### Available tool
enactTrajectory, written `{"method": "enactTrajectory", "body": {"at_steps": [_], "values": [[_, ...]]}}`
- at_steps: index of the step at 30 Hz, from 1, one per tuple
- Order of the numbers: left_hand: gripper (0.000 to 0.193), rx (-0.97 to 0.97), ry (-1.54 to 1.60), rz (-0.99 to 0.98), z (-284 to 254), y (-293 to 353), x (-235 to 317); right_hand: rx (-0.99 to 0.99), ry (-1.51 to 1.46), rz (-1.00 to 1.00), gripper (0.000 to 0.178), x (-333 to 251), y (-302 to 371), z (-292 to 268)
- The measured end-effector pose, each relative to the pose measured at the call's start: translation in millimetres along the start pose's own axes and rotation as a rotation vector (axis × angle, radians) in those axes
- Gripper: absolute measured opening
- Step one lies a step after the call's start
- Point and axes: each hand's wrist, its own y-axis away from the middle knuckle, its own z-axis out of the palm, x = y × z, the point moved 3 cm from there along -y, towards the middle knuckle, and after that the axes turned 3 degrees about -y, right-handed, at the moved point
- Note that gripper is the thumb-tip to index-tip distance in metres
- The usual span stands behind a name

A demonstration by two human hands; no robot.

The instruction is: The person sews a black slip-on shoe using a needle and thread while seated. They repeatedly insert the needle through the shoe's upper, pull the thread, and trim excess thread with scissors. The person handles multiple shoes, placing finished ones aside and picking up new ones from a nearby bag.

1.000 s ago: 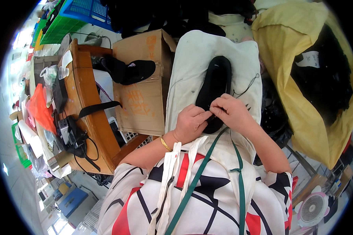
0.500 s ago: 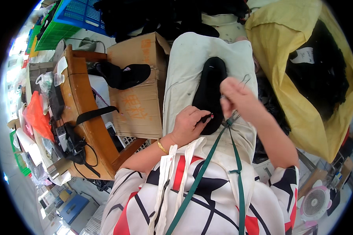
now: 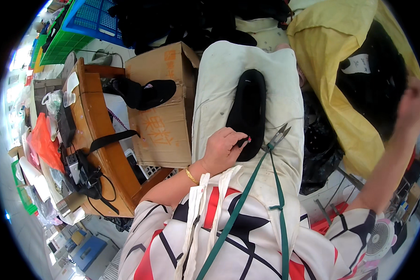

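Observation:
A black slip-on shoe (image 3: pixel 254 105) rests lengthwise on the pale cloth over my lap, its opening facing up. My left hand (image 3: pixel 221 148) is closed at the shoe's near left edge, thumb and finger pinching it. A tiny red spot shows at those fingertips, too small to name. Out at the far right, my right hand (image 3: pixel 413 102) is raised with the arm stretched, in front of the yellow bag's edge. Motion blurs its fingers, so its hold is unclear. Small metal snips (image 3: pixel 280 135) on a green cord lie just right of the shoe.
Left stands a cardboard box (image 3: pixel 161 126) with another black shoe (image 3: pixel 156 94) on it, beside a wooden table (image 3: pixel 98 135). A yellow bag (image 3: pixel 326 60) of black items opens at right. Black goods (image 3: pixel 196 18) are piled ahead. A fan (image 3: pixel 380 238) stands lower right.
My right hand has swung from above the shoe out to the far right, uncovering the snips. My left hand keeps its pinch on the shoe.

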Motion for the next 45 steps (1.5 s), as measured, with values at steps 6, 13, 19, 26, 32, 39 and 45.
{"method": "enactTrajectory", "body": {"at_steps": [6, 13, 19, 26, 32, 39, 45], "values": [[0.025, -0.004, 0.131, -0.096, 0, 2, -5, -1.034, 0.279, 0.165, 0.026, 50, 217, 111], [0.025, -0.035, 0.15, -0.207, 1, 4, -7, -1.193, 0.403, -0.37, 0.01, 50, 279, 157], [0.021, -0.062, 0.124, -0.224, 0, 3, -5, -1.109, 0.38, -0.384, 0.013, 55, 279, 155], [0.017, -0.047, 0.094, -0.202, 2, -1, -5, -0.924, 0.496, -0.278, 0.02, 62, 280, 168], [0.017, -0.078, 0.032, -0.196, 6, 4, -11, -0.755, 0.615, -0.098, 0.021, 93, 287, 187], [0.021, -0.051, -0.04, -0.174, 4, 4, -9, -0.742, 0.601, -0.254, 0.023, 88, 285, 189], [0.051, -0.172, 0.026, -0.723, -7, 26, -16, -0.605, 0.364, -0.112, 0.026, 58, 276, 176]]}}
